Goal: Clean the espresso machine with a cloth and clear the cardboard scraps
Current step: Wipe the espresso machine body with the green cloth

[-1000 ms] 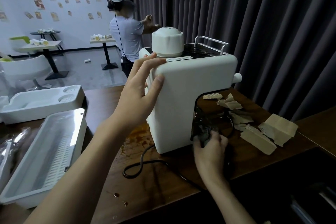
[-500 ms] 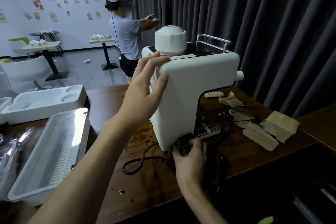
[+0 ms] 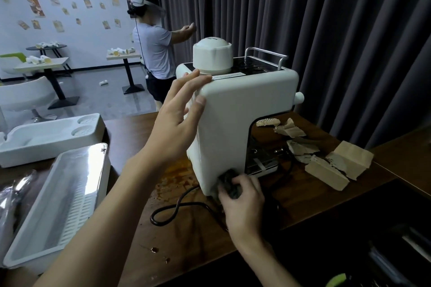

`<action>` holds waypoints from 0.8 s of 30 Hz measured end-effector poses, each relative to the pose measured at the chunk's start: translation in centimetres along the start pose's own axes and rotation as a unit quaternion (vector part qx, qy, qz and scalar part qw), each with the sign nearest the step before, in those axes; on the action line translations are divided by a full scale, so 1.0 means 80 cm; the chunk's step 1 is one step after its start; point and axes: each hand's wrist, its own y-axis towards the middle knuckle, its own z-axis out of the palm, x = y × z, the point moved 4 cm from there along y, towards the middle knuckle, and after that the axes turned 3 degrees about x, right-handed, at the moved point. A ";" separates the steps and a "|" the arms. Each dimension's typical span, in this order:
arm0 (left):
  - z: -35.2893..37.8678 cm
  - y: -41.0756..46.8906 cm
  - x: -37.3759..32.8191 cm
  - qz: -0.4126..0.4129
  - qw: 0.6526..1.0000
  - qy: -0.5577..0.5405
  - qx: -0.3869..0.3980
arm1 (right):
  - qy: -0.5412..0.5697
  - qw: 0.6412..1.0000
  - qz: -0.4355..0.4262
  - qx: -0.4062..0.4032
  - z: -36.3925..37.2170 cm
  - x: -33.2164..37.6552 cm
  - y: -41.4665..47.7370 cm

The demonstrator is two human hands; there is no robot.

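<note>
A white espresso machine (image 3: 242, 112) stands on the dark wooden table (image 3: 198, 235), with a white domed cap on its black top. My left hand (image 3: 179, 119) rests against the machine's upper left corner, fingers spread and nearly straight. My right hand (image 3: 242, 196) grips a dark grey cloth (image 3: 229, 182) and presses it on the machine's lower front corner. Torn cardboard scraps (image 3: 335, 163) lie on the table to the right of the machine.
The machine's black cord (image 3: 177, 209) loops on the table beside a brown stain (image 3: 177, 175). Two white trays (image 3: 58, 191) lie at the left. A person in a headset (image 3: 154, 49) stands behind the table. Dark curtains hang at the back and right.
My right hand with the cloth came out of the machine's recess and moved left to its lower front corner. My left hand's fingers have straightened on the upper corner.
</note>
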 end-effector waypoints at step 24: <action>-0.024 0.003 0.007 0.000 0.995 -0.041 0.092 | 0.051 0.989 -0.129 -0.055 -0.006 0.035 0.014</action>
